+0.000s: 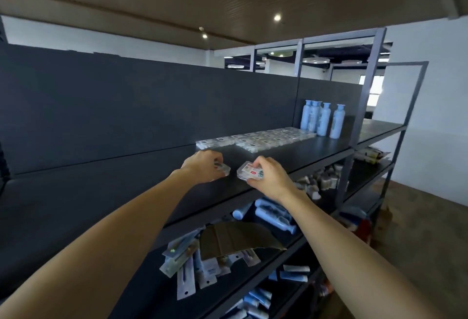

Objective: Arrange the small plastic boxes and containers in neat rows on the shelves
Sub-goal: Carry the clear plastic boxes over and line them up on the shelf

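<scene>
My left hand (201, 167) grips a small clear plastic box (224, 168) with a red label, just above the dark top shelf (126, 192). To its right, my right hand (268, 174) holds a second clear box (247, 170) with red and green labels, tilted. Both hands hover over the shelf near its front edge. Farther back on the same shelf, rows of clear boxes (255, 139) lie side by side in a neat block.
Several light blue bottles (321, 118) stand at the right end of the top shelf. Lower shelves hold blister packs (187, 265), a cardboard piece (235, 237), blue tubes (276, 215) and small items. A grey back panel (126, 101) rises behind the shelf.
</scene>
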`<state>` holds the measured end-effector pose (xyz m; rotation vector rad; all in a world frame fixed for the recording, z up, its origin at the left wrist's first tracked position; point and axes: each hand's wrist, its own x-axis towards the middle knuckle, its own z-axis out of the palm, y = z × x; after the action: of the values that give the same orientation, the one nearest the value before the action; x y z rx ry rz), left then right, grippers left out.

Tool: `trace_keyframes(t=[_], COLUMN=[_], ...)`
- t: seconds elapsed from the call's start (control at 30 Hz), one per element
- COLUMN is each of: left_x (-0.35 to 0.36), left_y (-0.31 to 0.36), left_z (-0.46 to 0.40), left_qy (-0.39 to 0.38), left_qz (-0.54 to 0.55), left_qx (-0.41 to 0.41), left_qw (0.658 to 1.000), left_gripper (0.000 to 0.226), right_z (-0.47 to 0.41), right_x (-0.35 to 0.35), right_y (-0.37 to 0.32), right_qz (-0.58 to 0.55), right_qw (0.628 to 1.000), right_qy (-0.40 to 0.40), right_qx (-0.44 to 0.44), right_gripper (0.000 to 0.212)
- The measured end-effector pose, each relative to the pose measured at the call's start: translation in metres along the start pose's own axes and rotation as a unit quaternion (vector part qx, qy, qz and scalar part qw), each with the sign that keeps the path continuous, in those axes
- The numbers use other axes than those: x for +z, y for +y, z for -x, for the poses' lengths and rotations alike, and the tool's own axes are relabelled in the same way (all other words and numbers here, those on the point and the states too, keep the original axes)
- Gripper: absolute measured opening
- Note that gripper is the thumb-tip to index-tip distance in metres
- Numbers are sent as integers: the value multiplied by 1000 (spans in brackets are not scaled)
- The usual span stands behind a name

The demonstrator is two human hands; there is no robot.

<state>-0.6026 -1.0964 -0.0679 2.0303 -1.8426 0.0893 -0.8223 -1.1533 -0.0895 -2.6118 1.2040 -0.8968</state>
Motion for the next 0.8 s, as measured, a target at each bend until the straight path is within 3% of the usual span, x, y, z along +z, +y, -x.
trace_keyframes(t=[0.43,0.8], left_x=[31,52], left_y=[-4,17], left_z=[-73,-118], left_qy=[21,69], left_qz=[-26,-51], left_qx=[-176,-283], left_qw=[984,955], left_gripper=[30,21], right_z=[-126,-184], right_x=[46,70], right_y=[64,86], right_qz=[-49,-17], right_qw=[988,973], right_qy=[-87,-99], right_qx=[-117,-206], right_gripper=[31,38])
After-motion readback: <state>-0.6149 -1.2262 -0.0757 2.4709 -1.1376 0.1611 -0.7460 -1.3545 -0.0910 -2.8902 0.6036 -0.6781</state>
